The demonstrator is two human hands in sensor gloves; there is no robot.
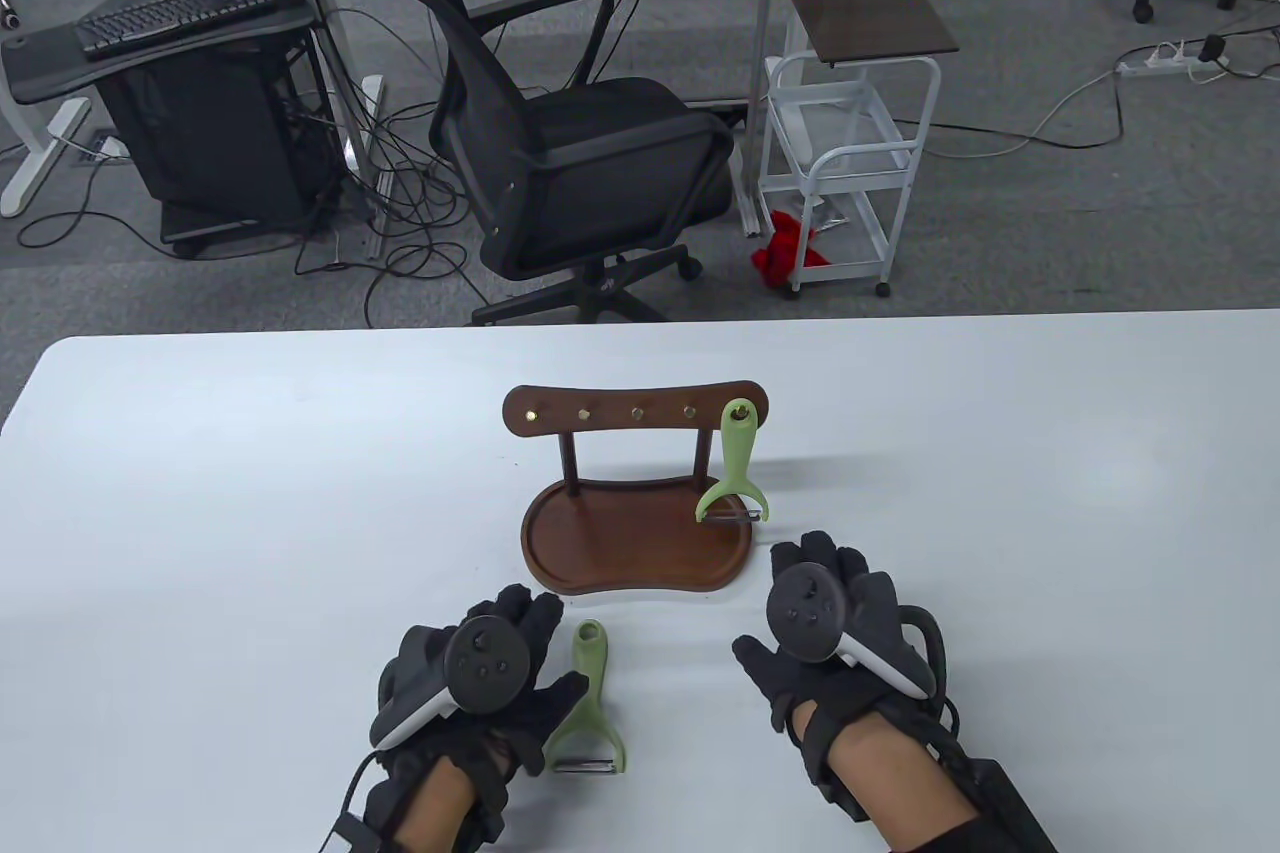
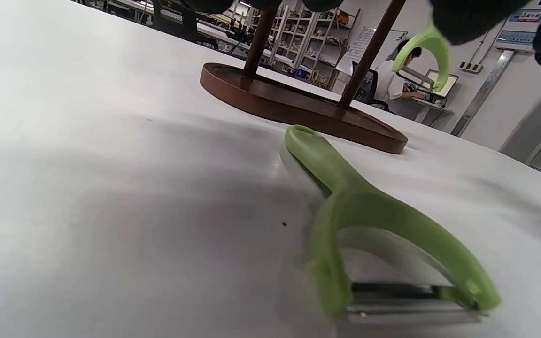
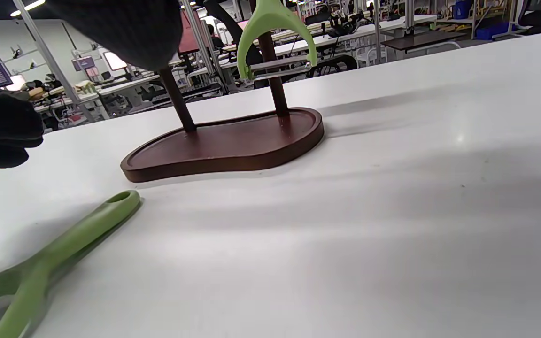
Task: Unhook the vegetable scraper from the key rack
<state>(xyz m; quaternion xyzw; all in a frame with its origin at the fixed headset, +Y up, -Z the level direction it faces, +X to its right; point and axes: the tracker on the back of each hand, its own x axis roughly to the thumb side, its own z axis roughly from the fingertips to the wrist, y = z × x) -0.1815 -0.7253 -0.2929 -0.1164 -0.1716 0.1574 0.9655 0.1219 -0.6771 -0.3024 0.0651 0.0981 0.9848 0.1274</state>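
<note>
A brown wooden key rack (image 1: pixel 636 413) stands mid-table on an oval base (image 1: pixel 600 543). A green vegetable scraper (image 1: pixel 735 463) hangs from its rightmost peg, blade down; it also shows in the right wrist view (image 3: pixel 275 28) and the left wrist view (image 2: pixel 432 51). A second green scraper (image 1: pixel 588 703) lies flat on the table in front of the rack, also in the left wrist view (image 2: pixel 369 220) and the right wrist view (image 3: pixel 59 253). My left hand (image 1: pixel 470 683) rests open on the table just left of the lying scraper. My right hand (image 1: pixel 840 623) rests open, empty, right of the rack's base.
The white table's far edge (image 1: pixel 640 323) lies behind the rack. Beyond it stand a black office chair (image 1: pixel 560 143), a white cart (image 1: pixel 850 163) and a desk with a keyboard (image 1: pixel 180 13).
</note>
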